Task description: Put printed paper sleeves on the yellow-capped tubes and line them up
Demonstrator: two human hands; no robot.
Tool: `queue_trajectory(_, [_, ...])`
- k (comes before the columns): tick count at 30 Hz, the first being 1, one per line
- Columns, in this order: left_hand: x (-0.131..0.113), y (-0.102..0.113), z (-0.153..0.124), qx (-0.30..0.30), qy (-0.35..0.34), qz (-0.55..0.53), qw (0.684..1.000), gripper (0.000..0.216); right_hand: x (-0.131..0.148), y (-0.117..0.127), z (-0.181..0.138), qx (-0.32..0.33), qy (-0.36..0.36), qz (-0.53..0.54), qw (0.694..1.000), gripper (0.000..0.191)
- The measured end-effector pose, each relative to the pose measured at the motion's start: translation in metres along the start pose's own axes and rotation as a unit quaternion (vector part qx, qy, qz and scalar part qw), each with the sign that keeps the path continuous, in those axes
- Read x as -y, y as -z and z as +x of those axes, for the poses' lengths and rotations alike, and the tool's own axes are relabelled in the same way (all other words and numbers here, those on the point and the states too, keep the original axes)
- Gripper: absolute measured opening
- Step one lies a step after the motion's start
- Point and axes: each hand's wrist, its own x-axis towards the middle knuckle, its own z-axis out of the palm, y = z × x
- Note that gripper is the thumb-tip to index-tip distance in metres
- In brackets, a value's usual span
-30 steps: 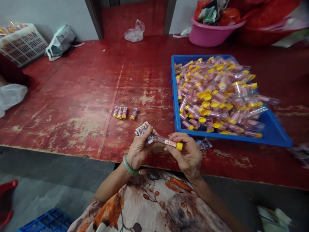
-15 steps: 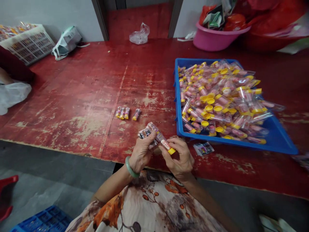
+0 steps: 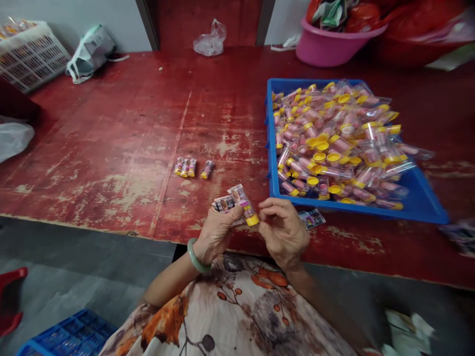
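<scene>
My left hand [image 3: 217,231], with a green bangle on the wrist, is closed on a small clear tube with a yellow cap [image 3: 245,205] and some printed cards [image 3: 223,203]. The tube points up and away, cap end toward me. My right hand [image 3: 282,228] is beside it, its fingers curled and pinched together at the yellow cap. Several finished tubes [image 3: 193,167] lie in a short row on the red table ahead. A blue tray [image 3: 423,205] to the right is heaped with several yellow-capped tubes.
A loose printed card [image 3: 311,218] lies on the red table [image 3: 122,143] near the tray's front edge. At the back stand a pink basin [image 3: 326,47], a plastic bag [image 3: 210,40], a white basket [image 3: 27,54] and a grey bag [image 3: 90,53]. A blue crate [image 3: 63,336] sits on the floor.
The tube has swung from lying crosswise between both hands to standing tilted in my left hand. My right hand has slipped off its body to the cap.
</scene>
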Motion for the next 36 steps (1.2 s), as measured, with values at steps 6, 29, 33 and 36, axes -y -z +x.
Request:
queue_trajectory(6, [0.004, -0.004, -0.007, 0.0, 0.0, 0.003, 1.0, 0.045, 0.012, -0.005, 0.004, -0.03, 0.034, -0.01, 0.999, 0.022])
queue_trajectory(29, [0.013, -0.012, -0.019, -0.011, -0.005, 0.003, 1.0, 0.039, 0.023, -0.007, 0.002, -0.088, 0.145, -0.133, 0.976, 0.027])
queue_trajectory(33, [0.013, -0.013, -0.018, -0.009, -0.003, 0.006, 1.0, 0.038, 0.021, -0.007, 0.002, -0.09, 0.153, -0.14, 0.974, 0.026])
queue_trajectory(36, [0.012, -0.013, -0.018, -0.014, -0.001, 0.01, 1.0, 0.039, 0.019, -0.008, 0.002, -0.094, 0.161, -0.148, 0.971, 0.024])
